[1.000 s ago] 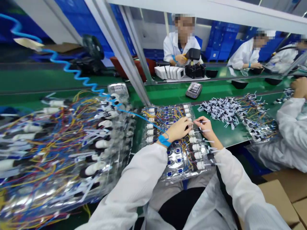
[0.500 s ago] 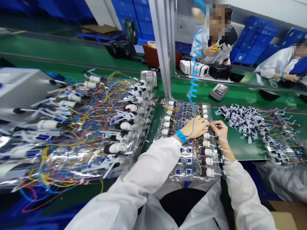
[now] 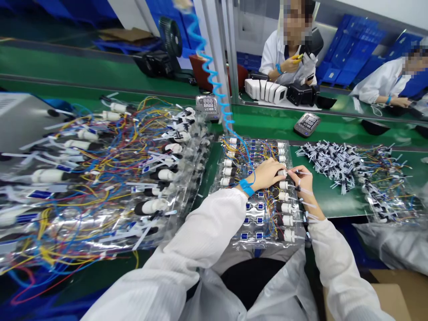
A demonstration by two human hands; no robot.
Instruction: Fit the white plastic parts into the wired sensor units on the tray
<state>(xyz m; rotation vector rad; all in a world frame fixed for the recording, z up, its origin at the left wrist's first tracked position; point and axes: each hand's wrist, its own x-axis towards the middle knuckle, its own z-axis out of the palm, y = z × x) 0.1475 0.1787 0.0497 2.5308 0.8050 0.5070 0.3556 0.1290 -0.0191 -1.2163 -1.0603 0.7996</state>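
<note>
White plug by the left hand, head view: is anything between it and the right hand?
Nothing visible stands between the right hand and the white plug; they are almost touching. The left hand sits at the plug's other side, not in the way.

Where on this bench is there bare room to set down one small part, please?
Green mat shows between the wired tray and the connector pile, and behind the tray below the display unit. The wire-filled bags at left are crowded.

Hands at the bench (image 3: 265,174): 2
Wire-filled plastic bags (image 3: 257,238): 3
White connectors along the middle bag's right edge (image 3: 286,207): 6
Digital monitors (image 3: 306,124): 2
Co-workers across the bench (image 3: 284,60): 2
</note>
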